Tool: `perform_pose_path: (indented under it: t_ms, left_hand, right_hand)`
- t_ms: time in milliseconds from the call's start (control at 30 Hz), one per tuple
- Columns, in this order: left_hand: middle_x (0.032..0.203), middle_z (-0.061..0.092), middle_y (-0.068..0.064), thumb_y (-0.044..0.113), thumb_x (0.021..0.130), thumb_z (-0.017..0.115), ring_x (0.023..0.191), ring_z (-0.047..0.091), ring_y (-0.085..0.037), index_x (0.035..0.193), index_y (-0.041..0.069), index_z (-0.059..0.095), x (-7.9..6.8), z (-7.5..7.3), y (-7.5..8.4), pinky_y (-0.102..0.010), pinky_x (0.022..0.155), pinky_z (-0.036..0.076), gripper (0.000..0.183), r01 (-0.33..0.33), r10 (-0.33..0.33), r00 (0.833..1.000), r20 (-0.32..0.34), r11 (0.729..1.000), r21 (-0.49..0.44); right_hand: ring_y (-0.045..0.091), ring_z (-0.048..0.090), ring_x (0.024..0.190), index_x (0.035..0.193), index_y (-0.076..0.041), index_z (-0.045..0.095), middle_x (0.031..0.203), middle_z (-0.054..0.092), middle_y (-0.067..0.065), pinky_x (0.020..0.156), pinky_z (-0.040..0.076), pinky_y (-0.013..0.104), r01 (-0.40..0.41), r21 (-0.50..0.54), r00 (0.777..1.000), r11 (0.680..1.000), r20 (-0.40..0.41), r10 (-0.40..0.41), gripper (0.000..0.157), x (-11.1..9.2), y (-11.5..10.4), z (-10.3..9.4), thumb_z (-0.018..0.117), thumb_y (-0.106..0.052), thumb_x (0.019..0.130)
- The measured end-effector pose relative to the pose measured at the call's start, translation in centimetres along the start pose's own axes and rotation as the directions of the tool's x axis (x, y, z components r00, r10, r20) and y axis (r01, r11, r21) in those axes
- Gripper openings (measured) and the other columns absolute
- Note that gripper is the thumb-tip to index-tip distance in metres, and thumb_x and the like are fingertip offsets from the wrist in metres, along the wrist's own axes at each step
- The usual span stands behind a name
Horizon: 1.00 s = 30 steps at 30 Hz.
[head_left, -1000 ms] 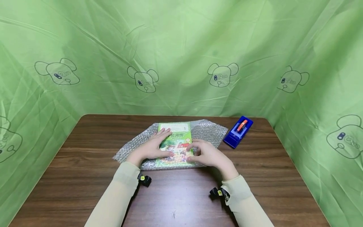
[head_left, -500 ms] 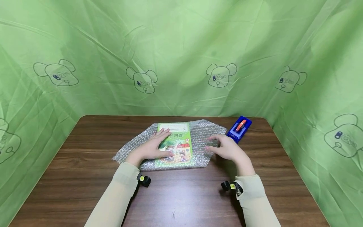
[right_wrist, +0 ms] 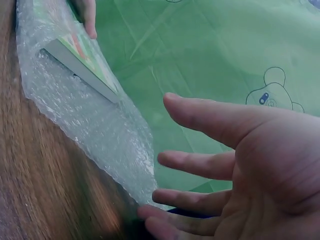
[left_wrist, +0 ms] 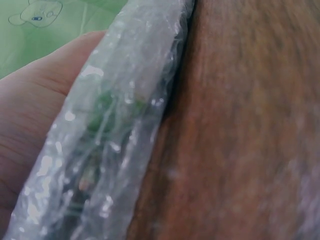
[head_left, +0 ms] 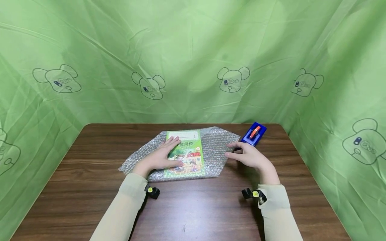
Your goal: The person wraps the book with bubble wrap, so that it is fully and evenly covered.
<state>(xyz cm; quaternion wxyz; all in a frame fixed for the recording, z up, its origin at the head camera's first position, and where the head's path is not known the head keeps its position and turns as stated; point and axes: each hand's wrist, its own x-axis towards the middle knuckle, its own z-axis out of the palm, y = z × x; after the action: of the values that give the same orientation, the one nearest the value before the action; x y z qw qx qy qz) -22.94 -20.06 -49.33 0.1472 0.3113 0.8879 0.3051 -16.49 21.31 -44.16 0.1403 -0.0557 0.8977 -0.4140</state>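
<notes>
the book (head_left: 187,155) lies face up in bubble wrap (head_left: 215,147) on the worktop (head_left: 184,211), its long axis running away from the person. the left hand (head_left: 159,158), fingers extended, rests upon its left side; the right hand (head_left: 252,157), well apart from the left, has parted fingers and holds nothing. its fingertips stand at the wrap's right edge, contact uncertain. the blue dispenser (head_left: 252,136) lies just beyond the right hand, the nearer one, its long axis slanting away rightward.
</notes>
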Motion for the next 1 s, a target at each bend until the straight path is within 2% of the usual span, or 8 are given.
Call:
perform_pose_path:
  t_ms: [200,400,567,667,867,1000]
  left_hand:
    - [0.183,0.013,-0.005,0.068,0.091,0.080,0.169,0.002,-0.030,0.176,0.016,0.025,0.1,0.1,-0.2,-0.059,0.134,0.001,0.114,0.003,-0.003,1.000,0.000,1.000,0.005]
    - [0.183,0.013,-0.005,0.068,0.090,0.081,0.169,0.002,-0.031,0.176,0.016,0.025,0.1,0.2,-0.2,-0.059,0.134,0.001,0.114,0.003,-0.003,1.000,-0.002,1.000,0.003]
    - [0.183,0.013,-0.005,0.068,0.090,0.081,0.169,0.002,-0.030,0.176,0.017,0.025,0.1,0.2,-0.2,-0.060,0.134,0.001,0.114,0.007,-0.007,1.000,-0.007,1.000,-0.005]
    - [0.183,0.013,-0.005,0.067,0.089,0.082,0.169,0.002,-0.030,0.176,0.018,0.026,0.1,0.2,-0.2,-0.060,0.134,0.001,0.115,0.011,-0.011,1.000,-0.009,1.000,-0.010]
    - [0.183,0.013,-0.003,0.067,0.089,0.083,0.170,0.002,-0.029,0.176,0.018,0.025,0.1,0.3,-0.2,-0.059,0.134,0.001,0.116,0.019,-0.019,1.000,-0.005,1.000,-0.007]
    - [0.183,0.013,-0.002,0.069,0.088,0.082,0.170,0.001,-0.029,0.176,0.018,0.025,0.1,0.4,-0.3,-0.059,0.134,0.001,0.116,0.019,-0.019,1.000,-0.004,1.000,-0.008]
  right_hand:
    - [0.042,0.057,0.141,0.151,0.003,0.060,0.148,0.064,0.024,0.118,0.046,0.060,-0.036,-0.004,0.999,0.999,0.030,0.036,0.069,-0.2,0.1,-0.1,0.076,-0.044,0.103]
    - [0.041,0.061,0.134,0.153,0.007,0.055,0.147,0.062,0.030,0.108,0.055,0.053,-0.056,0.053,0.997,0.997,0.051,0.053,0.074,-0.3,0.1,0.1,0.078,-0.042,0.103]
    - [0.033,0.073,0.111,0.152,0.005,0.055,0.133,0.069,0.027,0.094,0.062,0.042,-0.085,0.154,0.995,0.984,0.055,0.078,0.069,0.1,0.4,0.5,0.080,-0.036,0.103]
    - [0.030,0.075,0.098,0.150,0.007,0.057,0.125,0.070,0.025,0.088,0.064,0.040,-0.100,0.221,0.995,0.970,0.049,0.091,0.065,0.5,0.5,0.9,0.080,-0.031,0.103]
    - [0.029,0.074,0.099,0.144,0.003,0.062,0.134,0.065,0.026,0.085,0.064,0.042,-0.059,0.242,0.995,0.968,-0.060,0.075,0.055,1.1,0.4,1.8,0.083,-0.022,0.100]
    - [0.029,0.075,0.099,0.147,0.001,0.056,0.134,0.066,0.027,0.084,0.064,0.044,-0.024,0.231,0.983,0.973,-0.169,0.064,0.055,1.7,0.0,2.4,0.081,-0.016,0.101]
